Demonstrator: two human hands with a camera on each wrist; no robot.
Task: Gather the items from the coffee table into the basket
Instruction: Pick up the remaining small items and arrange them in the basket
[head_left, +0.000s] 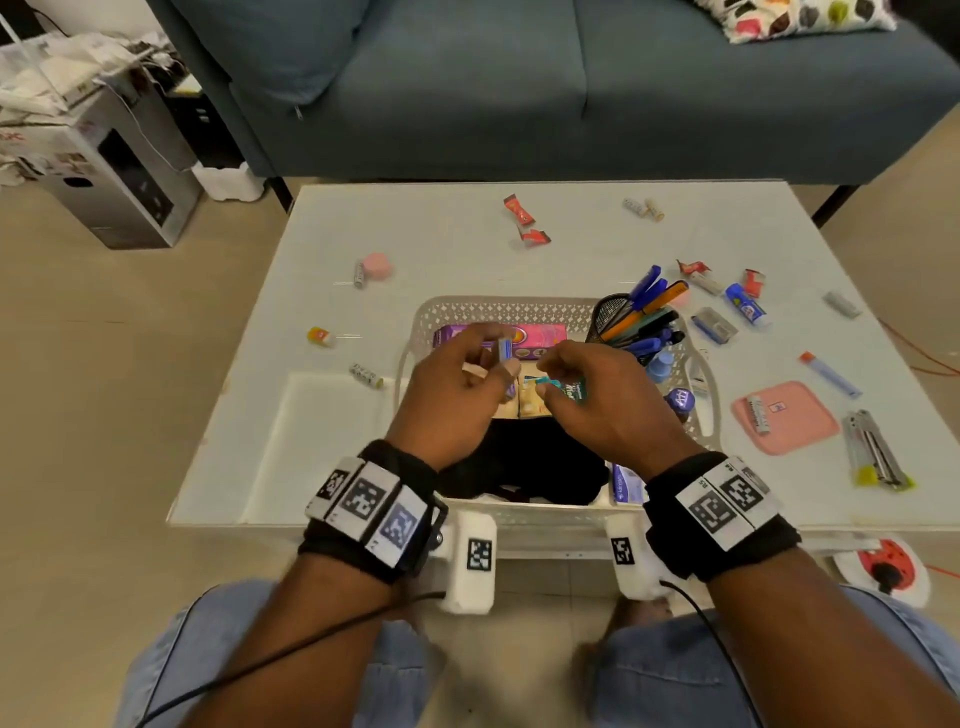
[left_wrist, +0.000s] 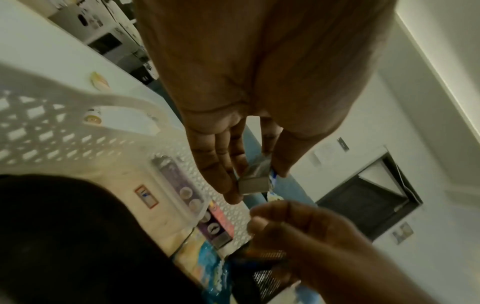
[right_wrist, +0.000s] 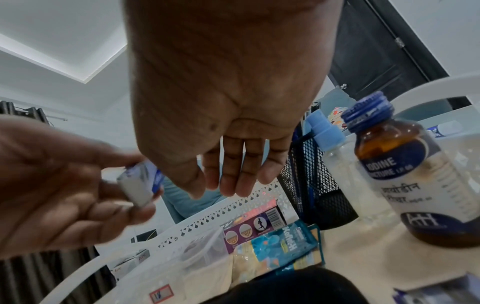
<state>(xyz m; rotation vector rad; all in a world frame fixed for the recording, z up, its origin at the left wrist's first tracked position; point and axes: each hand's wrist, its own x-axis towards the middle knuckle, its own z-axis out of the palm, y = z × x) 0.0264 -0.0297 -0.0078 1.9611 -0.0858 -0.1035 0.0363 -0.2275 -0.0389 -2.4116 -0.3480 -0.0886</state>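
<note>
Left hand (head_left: 457, 384) pinched a small grey-blue box (head_left: 505, 350) between thumb and fingertips, above the white basket (head_left: 506, 312). Right hand (head_left: 597, 395), just beside it, hung relaxed, holding nothing.

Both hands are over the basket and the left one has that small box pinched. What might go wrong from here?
Two risks, as I judge them. The left hand holds the small box only at its fingertips, with the right hand close by; a bump could knock it loose. The basket is crowded, and the pen holder leans with pens sticking out, so a careless drop might tip it.
</note>
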